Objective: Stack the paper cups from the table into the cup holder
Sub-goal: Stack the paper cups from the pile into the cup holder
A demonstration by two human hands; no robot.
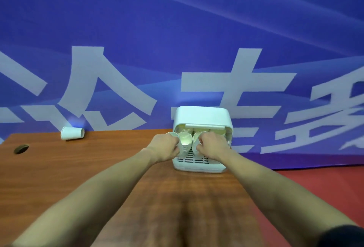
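Both hands work at the mouth of the cup holder (pixel 202 115): left hand (pixel 166 146) grips a cup stack (pixel 185 144), right hand (pixel 211 145) clasps another (pixel 197 140), mouths toward the person for nesting; one cup (pixel 72 133) lies far left of it

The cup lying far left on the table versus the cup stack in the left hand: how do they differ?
The lone cup lies on its side on the table, untouched; the cup stack is tilted, mouth toward the camera, gripped by the left hand. The lone cup sits far from the cup holder; the cup stack is at its opening. Both are pale paper cups.
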